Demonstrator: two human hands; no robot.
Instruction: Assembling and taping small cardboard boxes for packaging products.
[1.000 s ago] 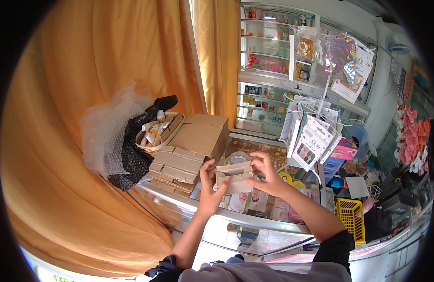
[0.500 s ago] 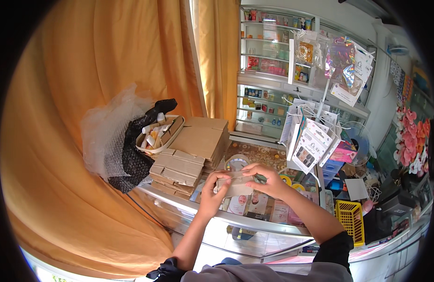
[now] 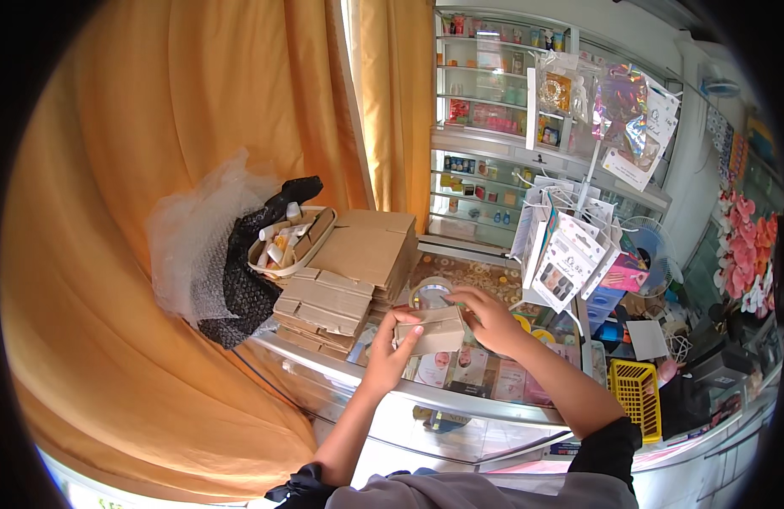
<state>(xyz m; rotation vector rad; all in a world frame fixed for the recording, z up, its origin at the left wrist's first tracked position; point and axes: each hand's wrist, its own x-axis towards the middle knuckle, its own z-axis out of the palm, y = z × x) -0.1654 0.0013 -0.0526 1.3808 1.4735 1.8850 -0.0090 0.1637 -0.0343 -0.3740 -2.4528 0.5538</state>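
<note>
So the small cardboard box (image 3: 439, 335) looks shut on top now; a second ago its flaps stood up with the inside showing, half a second ago both hands were pressing them down, and now the panel lies pretty flat; the box is up in the air over the glass counter (image 3: 328, 365), just right of the cardboard stack (image 3: 324, 301).

Other change: the left hand (image 3: 390, 343) seems to have the box on its own, closed around the left end with the thumb across the near face; the right hand (image 3: 490, 322) has shifted up off the top, fingers loosely bent and partly spread, tips right by the clear roll (image 3: 415, 295) (tape, I'd guess); can't tell if it's touching the roll or pinching anything, or if the thumb still brushes the box corner.

My read: the folding is mostly done; nothing I can see seals the top, so the left grip is probably what's keeping it closed.
</note>
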